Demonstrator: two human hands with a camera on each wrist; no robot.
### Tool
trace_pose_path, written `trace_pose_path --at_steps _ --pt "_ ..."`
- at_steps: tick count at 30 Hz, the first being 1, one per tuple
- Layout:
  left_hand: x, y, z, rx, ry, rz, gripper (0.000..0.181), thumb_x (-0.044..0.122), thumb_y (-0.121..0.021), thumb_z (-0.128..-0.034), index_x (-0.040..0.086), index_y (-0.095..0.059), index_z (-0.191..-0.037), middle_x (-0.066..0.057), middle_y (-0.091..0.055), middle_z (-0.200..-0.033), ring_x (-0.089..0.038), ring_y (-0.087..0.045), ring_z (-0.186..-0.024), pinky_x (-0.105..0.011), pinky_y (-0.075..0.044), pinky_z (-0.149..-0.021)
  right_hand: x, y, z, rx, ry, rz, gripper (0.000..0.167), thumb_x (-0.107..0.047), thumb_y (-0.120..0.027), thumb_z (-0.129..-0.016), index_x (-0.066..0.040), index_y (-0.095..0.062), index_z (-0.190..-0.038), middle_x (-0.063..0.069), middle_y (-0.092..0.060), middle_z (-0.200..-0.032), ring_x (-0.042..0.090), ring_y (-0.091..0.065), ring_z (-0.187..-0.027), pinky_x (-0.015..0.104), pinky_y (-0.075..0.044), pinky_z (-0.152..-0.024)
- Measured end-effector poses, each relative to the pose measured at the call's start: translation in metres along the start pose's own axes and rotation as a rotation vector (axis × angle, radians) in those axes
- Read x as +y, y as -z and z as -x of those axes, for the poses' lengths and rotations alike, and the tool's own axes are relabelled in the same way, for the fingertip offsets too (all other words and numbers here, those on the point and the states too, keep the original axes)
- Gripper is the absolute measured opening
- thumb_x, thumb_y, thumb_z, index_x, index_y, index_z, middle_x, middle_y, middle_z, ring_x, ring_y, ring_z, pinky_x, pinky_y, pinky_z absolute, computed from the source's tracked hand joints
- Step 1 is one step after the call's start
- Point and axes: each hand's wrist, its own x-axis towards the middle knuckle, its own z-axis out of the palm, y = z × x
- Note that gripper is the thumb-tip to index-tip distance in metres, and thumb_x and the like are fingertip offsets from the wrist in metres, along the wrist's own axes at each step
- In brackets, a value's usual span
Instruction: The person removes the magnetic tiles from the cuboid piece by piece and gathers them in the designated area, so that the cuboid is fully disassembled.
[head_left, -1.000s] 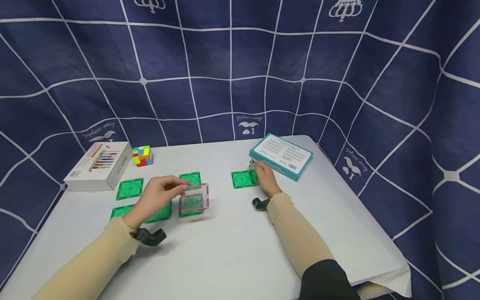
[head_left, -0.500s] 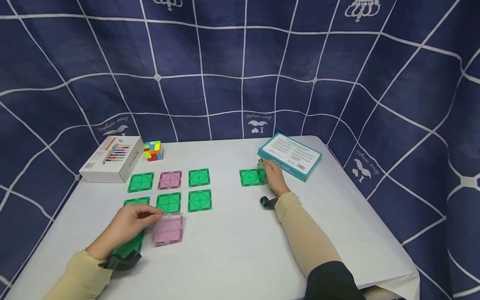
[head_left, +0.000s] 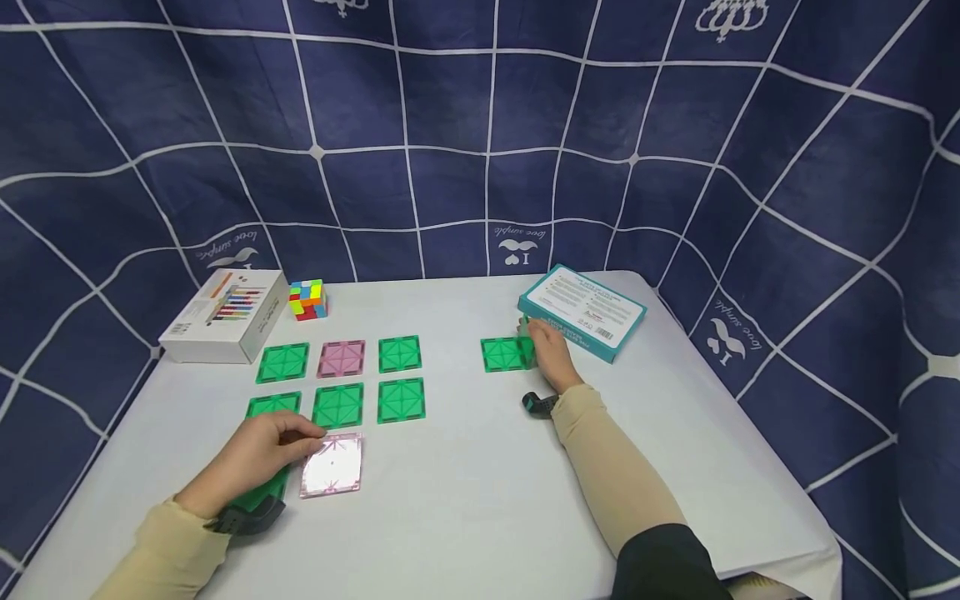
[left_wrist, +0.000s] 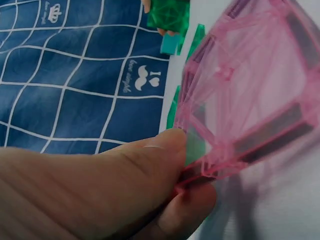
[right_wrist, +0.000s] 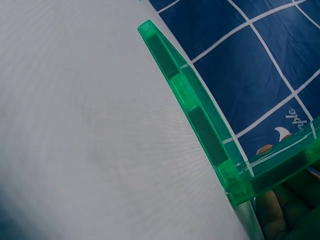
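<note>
My left hand point(head_left: 255, 457) pinches a clear pink magnetic tile point(head_left: 333, 467) by its left corner, low over the table's left front. Close up in the left wrist view, thumb and finger meet at the edge of the pink tile point(left_wrist: 250, 100). Beside them lies a green tile point(head_left: 262, 493), partly hidden under the hand. At the back right, my right hand point(head_left: 551, 357) holds a green tile point(head_left: 501, 355) at its right side; fingers show behind the tile point(right_wrist: 200, 120) in the right wrist view. Whether it holds more than one tile is hard to tell.
Behind the pink tile are rows of tiles, including a green one point(head_left: 337, 406) and a pink one point(head_left: 341, 358). A colour cube point(head_left: 308, 300) and a white box point(head_left: 225, 317) stand back left. A teal box point(head_left: 582, 312) lies beside the right hand.
The left hand has carried the pink tile left and towards me, then lowered it in front of the green rows. The right hand stays by the teal box. The head view has shifted slightly.
</note>
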Motion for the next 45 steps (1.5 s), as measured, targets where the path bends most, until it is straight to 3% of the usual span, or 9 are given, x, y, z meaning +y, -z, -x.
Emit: trace_pose_path --at_steps 8,14,18,22,27,33,39,42,45 --pt "-0.003 -0.005 -0.002 -0.025 0.0 -0.034 0.017 0.015 -0.083 -0.0864 0.016 -0.081 -0.103 0.002 -0.075 -0.101 -0.015 -0.065 -0.094 -0.03 -0.056 -0.078 -0.001 0.001 0.003 -0.003 -0.024 0.007 0.067 -0.056 -0.032 -0.106 -0.011 -0.05 -0.152 0.009 -0.048 -0.158 0.029 -0.034 -0.153 0.048 -0.023 -0.127" --pt "0.002 -0.007 -0.002 0.005 -0.014 -0.071 0.016 0.014 -0.085 -0.0846 0.014 -0.08 -0.1 0.003 -0.074 -0.097 -0.016 -0.066 -0.092 -0.038 -0.058 -0.081 0.0 0.001 0.0 0.001 -0.017 -0.015 0.065 -0.055 -0.033 -0.106 -0.012 -0.053 -0.149 0.007 -0.052 -0.155 0.028 -0.037 -0.152 0.048 -0.024 -0.126" --pt "0.016 -0.006 -0.006 0.08 -0.039 -0.134 0.012 0.019 -0.086 -0.0843 0.019 -0.079 -0.094 0.007 -0.069 -0.093 -0.014 -0.063 -0.088 -0.037 -0.055 -0.076 -0.001 -0.002 -0.001 0.012 -0.026 -0.026 0.065 -0.053 -0.036 -0.105 -0.01 -0.052 -0.15 0.009 -0.051 -0.156 0.029 -0.035 -0.152 0.048 -0.023 -0.127" --pt "0.039 -0.007 -0.017 0.138 -0.093 -0.136 0.013 0.024 -0.085 -0.0865 0.019 -0.08 -0.097 0.005 -0.069 -0.094 -0.016 -0.064 -0.087 -0.036 -0.054 -0.073 -0.003 -0.002 0.001 0.018 0.014 -0.046 0.057 -0.046 -0.039 -0.105 -0.01 -0.056 -0.146 0.009 -0.061 -0.146 0.028 -0.042 -0.148 0.048 -0.026 -0.125" --pt "0.069 -0.021 -0.051 0.041 -0.177 -0.054 0.023 0.025 -0.081 -0.0902 0.012 -0.078 -0.11 -0.002 -0.073 -0.103 -0.02 -0.066 -0.093 -0.04 -0.057 -0.08 -0.002 -0.001 0.002 0.015 0.069 -0.095 0.045 -0.035 -0.043 -0.106 -0.012 -0.064 -0.139 0.006 -0.07 -0.132 0.025 -0.057 -0.134 0.047 -0.039 -0.117" --pt "0.102 -0.046 -0.111 -0.101 -0.215 -0.004 0.052 0.03 -0.078 -0.0921 -0.001 -0.066 -0.132 -0.018 -0.071 -0.123 -0.032 -0.067 -0.11 -0.048 -0.056 -0.094 -0.001 -0.002 0.001 0.006 0.106 -0.14 0.04 -0.025 -0.044 -0.106 -0.008 -0.067 -0.133 0.012 -0.071 -0.129 0.026 -0.063 -0.125 0.047 -0.044 -0.111" --pt "0.12 -0.073 -0.161 -0.14 -0.177 -0.059 0.071 0.038 -0.078 -0.0909 -0.008 -0.056 -0.141 -0.022 -0.066 -0.126 -0.034 -0.061 -0.117 -0.049 -0.051 -0.103 0.0 -0.003 0.003 0.036 0.099 -0.126 0.039 -0.018 -0.044 -0.103 -0.008 -0.069 -0.132 0.009 -0.077 -0.115 0.02 -0.065 -0.12 0.034 -0.044 -0.105" --pt "0.129 -0.084 -0.176 -0.15 -0.138 -0.078 0.078 0.044 -0.079 -0.0891 -0.008 -0.054 -0.142 -0.022 -0.064 -0.126 -0.034 -0.059 -0.118 -0.047 -0.05 -0.104 -0.001 -0.004 0.003 0.073 0.135 -0.103 0.039 -0.014 -0.046 -0.102 -0.01 -0.069 -0.133 0.007 -0.075 -0.104 0.018 -0.064 -0.097 0.028 -0.045 -0.086" --pt "0.136 -0.092 -0.184 -0.154 -0.09 -0.102 0.081 0.047 -0.083 -0.0841 -0.007 -0.058 -0.139 -0.022 -0.062 -0.126 -0.035 -0.058 -0.118 -0.048 -0.051 -0.103 -0.001 -0.004 0.002 0.084 0.177 -0.076 0.037 -0.013 -0.05 -0.1 -0.01 -0.071 -0.13 0.005 -0.068 -0.093 0.017 -0.053 -0.08 0.027 -0.04 -0.072"
